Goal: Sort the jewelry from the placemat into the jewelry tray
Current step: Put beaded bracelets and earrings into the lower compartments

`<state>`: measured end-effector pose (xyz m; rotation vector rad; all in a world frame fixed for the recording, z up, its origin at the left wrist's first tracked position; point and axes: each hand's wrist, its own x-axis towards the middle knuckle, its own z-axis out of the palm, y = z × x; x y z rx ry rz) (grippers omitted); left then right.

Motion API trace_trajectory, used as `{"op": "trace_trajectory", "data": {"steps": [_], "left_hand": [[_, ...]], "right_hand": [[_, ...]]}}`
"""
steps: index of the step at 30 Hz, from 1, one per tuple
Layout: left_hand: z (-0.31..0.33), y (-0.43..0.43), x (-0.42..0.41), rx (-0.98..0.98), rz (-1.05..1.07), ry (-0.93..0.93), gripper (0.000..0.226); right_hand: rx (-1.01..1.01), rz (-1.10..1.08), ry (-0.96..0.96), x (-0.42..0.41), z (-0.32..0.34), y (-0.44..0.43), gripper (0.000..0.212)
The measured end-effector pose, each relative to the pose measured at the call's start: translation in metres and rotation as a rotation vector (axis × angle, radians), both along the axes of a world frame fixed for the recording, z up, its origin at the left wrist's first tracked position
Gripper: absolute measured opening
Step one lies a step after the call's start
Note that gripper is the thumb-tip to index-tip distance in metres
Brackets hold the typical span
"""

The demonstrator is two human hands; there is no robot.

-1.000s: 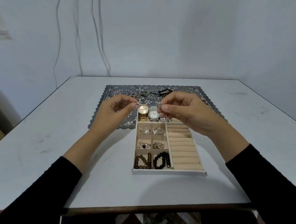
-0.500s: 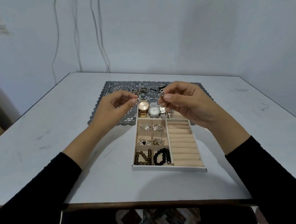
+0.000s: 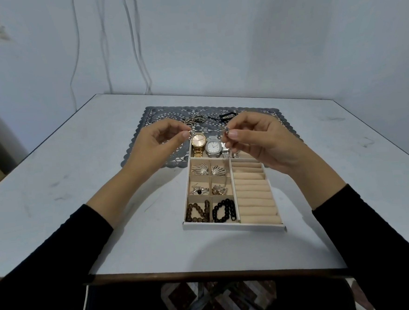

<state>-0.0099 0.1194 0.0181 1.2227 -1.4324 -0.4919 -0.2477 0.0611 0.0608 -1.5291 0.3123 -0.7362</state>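
Hands rose slightly; left hand (image 3: 159, 143) and right hand (image 3: 258, 139) each pinch tiny silver pieces (image 3: 225, 131) between fingers (image 3: 233, 134): light, slippery.

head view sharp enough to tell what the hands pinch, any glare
Head view: even light, no glare, faint shadows on the table; the tiny silver bits pinched by the left hand and right hand are too soft to identify.

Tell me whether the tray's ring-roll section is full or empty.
Empty where visible: the ring-roll section shows only bare beige rolls, no rings in the slots. The right hand covers its far corner.
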Motion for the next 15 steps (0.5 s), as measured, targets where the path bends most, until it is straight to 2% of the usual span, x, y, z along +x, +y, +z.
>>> {"op": "trace_trajectory", "data": {"steps": [6, 15], "left_hand": [[0.001, 0.001, -0.001, 0.004, -0.012, -0.002, 0.011], [0.0, 0.001, 0.0, 0.009, -0.026, -0.001, 0.01]], "right_hand": [[-0.008, 0.031, 0.055, -0.006, -0.008, -0.005, 0.011], [-0.215, 0.006, 0.28, -0.013, -0.009, -0.006, 0.017]]}}
